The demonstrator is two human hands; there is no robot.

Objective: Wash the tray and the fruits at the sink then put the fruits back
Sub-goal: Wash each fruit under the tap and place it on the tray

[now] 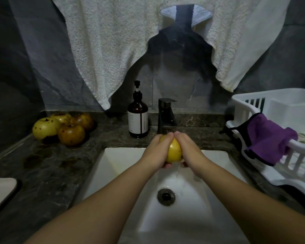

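Both forearms enter from the bottom edge of the frame and converge at centre, over the sink [123, 155]. Left hand [156, 151] and right hand [187, 150] are pressed together around one yellow fruit [174, 152], fingers curled over its far side, fingertips meeting at the top. The two-handed clamp looks meant for rubbing the skin while keeping a wet, round thing from slipping.

The fruit is held right under the spout of the dark tap [166, 117]; water runs off it and down toward the drain [166, 196] in lower centre. Held low in the basin, probably so splash stays inside.

Left of centre, on the dark stone counter [63, 173], four more fruits [63, 127] sit bunched against the back wall, spotted and brown-stained, seemingly unwashed. Dark smears mark the counter just in front of them.

Between pile and tap: a brown pump bottle [138, 120], upright, within reach.

Right edge: a white dish rack [275, 110] with a purple cloth [269, 140] draped over its rim. Pale towels [113, 41] hang across the top of the frame. At lower left, a pale rounded corner [2, 189] of something flat; it could be the tray, cannot tell.

Judgement: fruit washing is early, one in hand, four waiting.
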